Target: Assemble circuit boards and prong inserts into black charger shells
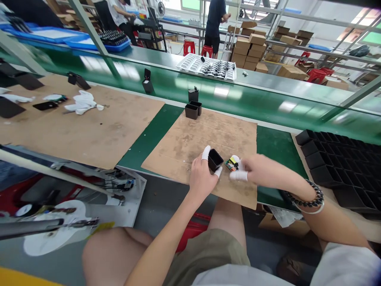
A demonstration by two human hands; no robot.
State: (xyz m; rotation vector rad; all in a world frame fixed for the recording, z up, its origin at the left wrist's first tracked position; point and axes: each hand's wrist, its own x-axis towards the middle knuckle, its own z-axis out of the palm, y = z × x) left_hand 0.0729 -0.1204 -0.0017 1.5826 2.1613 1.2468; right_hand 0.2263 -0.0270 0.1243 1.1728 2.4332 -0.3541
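Observation:
My left hand (204, 172), with white covers on thumb and a fingertip, grips a black open box (214, 159) above the brown cardboard sheet (190, 139). Its opening faces up and shows a dark inside. Just right of the box, my right hand (248, 169) has its white-covered fingers at a small green circuit board (231, 163) with yellow and orange parts. Motion blurs those fingers, and whether they hold the board is unclear. A round white piece lies behind the board.
Two open black boxes (191, 111) and a third with parts in it (193, 94) stand at the sheet's back edge. Rows of black boxes (336, 163) fill the right side. Beyond the green belt (253, 99) lies a white tray (182, 65); two people are in the background.

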